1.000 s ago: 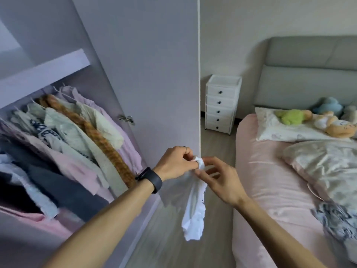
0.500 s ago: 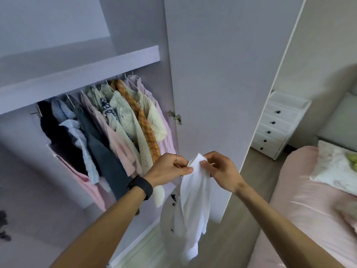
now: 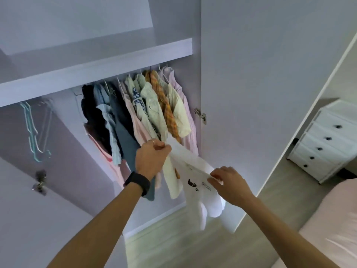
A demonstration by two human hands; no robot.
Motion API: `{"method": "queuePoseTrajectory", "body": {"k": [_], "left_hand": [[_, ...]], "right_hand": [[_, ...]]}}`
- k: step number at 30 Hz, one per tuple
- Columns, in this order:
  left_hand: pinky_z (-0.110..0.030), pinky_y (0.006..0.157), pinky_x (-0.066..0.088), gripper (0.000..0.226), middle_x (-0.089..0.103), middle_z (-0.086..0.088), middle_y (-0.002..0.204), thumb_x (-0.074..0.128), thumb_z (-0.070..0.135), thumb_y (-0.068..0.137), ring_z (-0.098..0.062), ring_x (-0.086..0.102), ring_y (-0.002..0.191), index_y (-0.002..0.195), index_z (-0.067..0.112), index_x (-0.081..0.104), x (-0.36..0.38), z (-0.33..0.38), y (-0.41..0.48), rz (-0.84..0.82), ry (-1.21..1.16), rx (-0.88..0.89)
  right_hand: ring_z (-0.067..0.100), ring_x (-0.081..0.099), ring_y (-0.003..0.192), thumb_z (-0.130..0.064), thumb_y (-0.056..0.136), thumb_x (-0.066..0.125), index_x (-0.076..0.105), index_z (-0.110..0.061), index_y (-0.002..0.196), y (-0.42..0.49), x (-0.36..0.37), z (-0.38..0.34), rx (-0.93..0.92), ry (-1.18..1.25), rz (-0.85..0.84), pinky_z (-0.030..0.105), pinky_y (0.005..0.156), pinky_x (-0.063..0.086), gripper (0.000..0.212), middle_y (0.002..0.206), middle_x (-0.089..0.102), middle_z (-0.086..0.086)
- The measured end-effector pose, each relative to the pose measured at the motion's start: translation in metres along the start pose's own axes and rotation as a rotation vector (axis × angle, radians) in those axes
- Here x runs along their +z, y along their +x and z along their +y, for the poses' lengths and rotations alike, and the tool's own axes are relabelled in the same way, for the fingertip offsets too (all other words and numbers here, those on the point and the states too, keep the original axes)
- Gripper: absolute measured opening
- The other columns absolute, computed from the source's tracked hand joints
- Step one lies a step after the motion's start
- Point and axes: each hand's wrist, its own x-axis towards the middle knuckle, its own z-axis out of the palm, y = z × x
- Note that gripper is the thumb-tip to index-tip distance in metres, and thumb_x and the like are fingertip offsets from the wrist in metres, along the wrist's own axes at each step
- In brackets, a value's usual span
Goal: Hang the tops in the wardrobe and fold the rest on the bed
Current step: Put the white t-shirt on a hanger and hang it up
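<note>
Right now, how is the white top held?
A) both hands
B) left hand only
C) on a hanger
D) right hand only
A: the left hand grips one end of the white top and the right hand pinches the other.

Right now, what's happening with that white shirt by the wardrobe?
A person stands at the open wardrobe holding a white shirt in both hands. The left hand grips one end up by the hanging clothes, and the right hand pinches the other end lower down. The shirt is not on a hanger yet; empty hangers hang further left inside.
</note>
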Motion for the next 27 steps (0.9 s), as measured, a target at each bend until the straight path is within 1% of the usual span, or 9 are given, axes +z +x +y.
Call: {"method": "queuePoseTrajectory", "body": {"k": [3,5,7,9,12,16,19,22,27], "left_hand": [[-0.029,0.068,0.047,0.016,0.065,0.017,0.078,0.065,0.043,0.08,-0.012,0.061,0.081,0.074,0.029,0.058,-0.015,-0.022,-0.004,0.058,0.288,-0.006],[-0.03,0.079,0.042,0.019,0.06,0.016,0.1,0.067,0.041,0.083,-0.012,0.052,0.098,0.071,0.028,0.059,-0.02,-0.036,-0.009,0.072,0.405,0.097],[-0.034,0.094,0.04,0.022,0.058,0.013,0.118,0.069,0.035,0.086,-0.013,0.046,0.112,0.07,0.023,0.062,-0.029,-0.046,-0.011,0.083,0.454,0.198],[-0.032,0.087,0.048,0.027,0.068,0.009,0.103,0.068,0.033,0.088,-0.014,0.058,0.101,0.069,0.019,0.055,-0.04,-0.05,-0.014,0.049,0.412,0.206],[-0.013,0.06,0.041,0.03,0.061,0.012,0.067,0.068,0.034,0.089,-0.002,0.051,0.062,0.072,0.02,0.048,-0.063,-0.055,-0.017,-0.009,0.206,0.038],[-0.014,0.07,0.045,0.025,0.071,0.003,0.091,0.075,0.041,0.087,-0.005,0.059,0.076,0.1,0.024,0.062,-0.108,-0.068,-0.015,-0.27,0.08,-0.096],[-0.02,0.076,0.045,0.036,0.066,0.022,0.084,0.075,0.052,0.083,0.004,0.06,0.078,0.103,0.022,0.074,-0.139,-0.079,-0.015,-0.421,0.233,-0.132],[-0.021,0.067,0.043,0.032,0.065,0.022,0.066,0.077,0.058,0.078,-0.001,0.059,0.07,0.073,0.027,0.075,-0.169,-0.095,-0.017,-0.32,0.337,-0.145],[-0.031,0.086,0.053,0.025,0.074,0.003,0.093,0.077,0.055,0.079,-0.018,0.067,0.093,0.087,0.031,0.078,-0.212,-0.123,-0.027,-0.04,0.19,-0.155]], "right_hand": [[0.03,0.052,0.116,-0.035,0.096,0.064,0.07,-0.013,0.107,0.024,-0.012,0.011,-0.131,-0.144,0.175,0.043,0.088,0.047,0.025,0.113,0.066,0.003],[0.033,0.053,0.121,-0.034,0.097,0.063,0.069,-0.013,0.106,0.043,-0.021,0.009,-0.194,-0.188,0.204,0.046,0.09,0.045,0.024,0.113,0.068,0.004],[0.031,0.06,0.104,-0.037,0.101,0.055,0.063,-0.016,0.106,0.062,-0.027,0.002,-0.259,-0.183,0.167,0.039,0.078,0.043,0.023,0.103,0.069,0.003],[0.025,0.057,0.079,-0.044,0.104,0.045,0.056,-0.023,0.107,0.077,-0.03,-0.005,-0.283,-0.146,0.111,0.031,0.063,0.036,0.024,0.096,0.065,-0.001],[0.021,0.057,0.078,-0.057,0.1,0.044,0.055,-0.034,0.101,0.096,-0.03,-0.024,-0.267,-0.107,0.057,0.033,0.063,0.045,0.026,0.092,0.061,-0.008],[0.014,0.057,0.078,-0.064,0.09,0.058,0.058,-0.038,0.085,0.11,-0.031,-0.056,-0.231,-0.063,0.013,0.03,0.062,0.041,0.026,0.082,0.061,-0.016],[0.004,0.059,0.064,-0.063,0.084,0.067,0.062,-0.037,0.077,0.116,-0.031,-0.082,-0.239,0.014,-0.042,0.026,0.055,0.04,0.027,0.066,0.063,-0.017],[0.004,0.059,0.052,-0.058,0.08,0.075,0.063,-0.036,0.075,0.121,-0.025,-0.1,-0.253,0.109,-0.13,0.021,0.047,0.042,0.026,0.064,0.064,-0.017],[-0.017,0.054,0.076,-0.044,0.089,0.074,0.062,-0.043,0.077,0.125,-0.004,-0.11,-0.374,0.017,-0.347,0.001,0.066,0.038,0.017,0.075,0.059,-0.039]]}}
